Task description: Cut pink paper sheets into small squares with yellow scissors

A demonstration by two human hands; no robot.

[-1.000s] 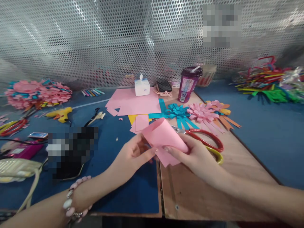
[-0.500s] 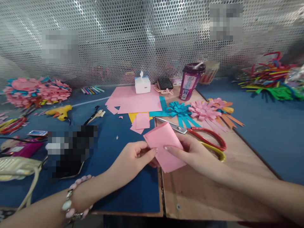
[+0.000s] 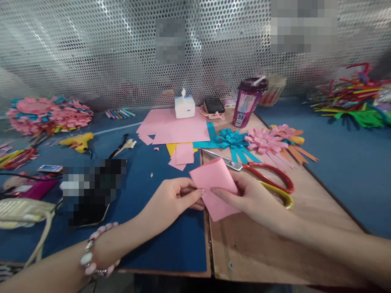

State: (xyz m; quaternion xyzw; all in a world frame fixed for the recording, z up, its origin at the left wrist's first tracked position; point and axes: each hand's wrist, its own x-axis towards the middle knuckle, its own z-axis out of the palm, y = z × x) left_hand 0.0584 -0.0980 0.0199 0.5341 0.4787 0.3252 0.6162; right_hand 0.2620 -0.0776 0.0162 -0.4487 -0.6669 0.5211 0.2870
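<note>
A folded piece of pink paper [image 3: 215,179] is held up between both hands, above the seam of the two table boards. My left hand [image 3: 179,195] pinches its left edge, thumb on the near face and fingers behind. From the right, my right hand [image 3: 249,197] grips the paper with its thumb across the front; its other fingers are partly hidden. Right behind the paper lie scissors [image 3: 265,174] with red and yellow handles, blades pointing left. Small pink paper pieces [image 3: 185,154] rest beyond my left hand, in front of a large pink sheet [image 3: 180,132].
Paper ribbon flowers in blue [image 3: 232,139] and pink [image 3: 265,141] lie to the right, below a purple drink cup [image 3: 249,101]. A white tissue box [image 3: 185,108] stands on the pink sheet. At left are a yellow glue gun [image 3: 78,141], a black phone-like object [image 3: 97,195] and cables.
Both hands still hold the folded paper, which has shifted very slightly. My left hand's fingers have moved a little at its left edge. The camera view has shifted slightly.
</note>
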